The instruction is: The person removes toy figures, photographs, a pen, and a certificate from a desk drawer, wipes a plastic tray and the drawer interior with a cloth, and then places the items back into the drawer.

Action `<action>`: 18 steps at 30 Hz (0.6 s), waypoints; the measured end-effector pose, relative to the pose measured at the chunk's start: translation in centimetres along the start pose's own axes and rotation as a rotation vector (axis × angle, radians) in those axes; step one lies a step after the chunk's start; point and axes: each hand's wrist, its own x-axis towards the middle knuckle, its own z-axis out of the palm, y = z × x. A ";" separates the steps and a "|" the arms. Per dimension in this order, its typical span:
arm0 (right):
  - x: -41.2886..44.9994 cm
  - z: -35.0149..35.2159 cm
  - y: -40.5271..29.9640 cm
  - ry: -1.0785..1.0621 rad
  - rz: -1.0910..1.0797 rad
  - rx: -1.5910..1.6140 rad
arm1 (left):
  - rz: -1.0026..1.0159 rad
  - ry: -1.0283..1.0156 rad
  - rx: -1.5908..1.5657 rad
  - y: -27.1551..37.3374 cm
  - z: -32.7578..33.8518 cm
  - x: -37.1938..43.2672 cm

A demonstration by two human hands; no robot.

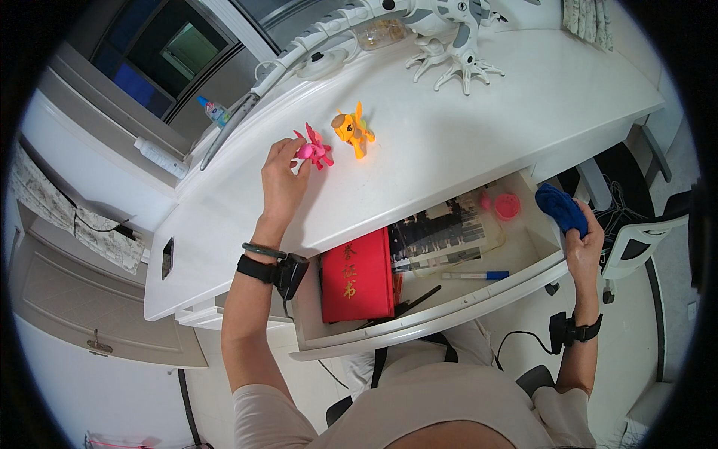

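On the white desk, the fingers of my left hand (pixel 284 178) are closed around the side of a pink toy pony figure (pixel 316 149). An orange toy pony figure (pixel 353 130) stands just right of it. My right hand (pixel 583 241) grips a bunched dark blue cloth (pixel 561 209) beside the right end of an open drawer (pixel 482 303). Inside the drawer lie a red certificate folder (pixel 357 278), a printed group photo (pixel 437 233), a white marker with a blue cap (pixel 475 275) and a round pink container (pixel 507 207).
A white dinosaur-like toy (pixel 464 53) stands at the desk's back, near a clear jar (pixel 381 33). A glue bottle (pixel 213 111) and a white bottle (pixel 161 157) are by the window. A white-framed chair (pixel 634 250) is at the right. The open drawer juts out before my body.
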 end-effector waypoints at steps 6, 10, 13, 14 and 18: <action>0.0 -0.1 0.3 -0.011 0.008 0.005 | -0.039 -0.009 0.007 0.3 0.3 0.4; 0.0 -0.1 0.6 -0.008 0.010 0.030 | -0.001 0.014 -0.006 0.2 0.5 0.6; 0.0 -0.2 0.1 -0.021 0.038 0.008 | -0.027 -0.002 -0.009 0.1 0.7 0.6; 0.0 -0.2 0.1 -0.021 0.039 0.009 | -0.027 -0.003 -0.008 0.1 0.8 0.5; 0.1 -0.1 0.3 -0.013 0.014 -0.007 | -0.039 0.012 -0.022 0.3 0.9 0.3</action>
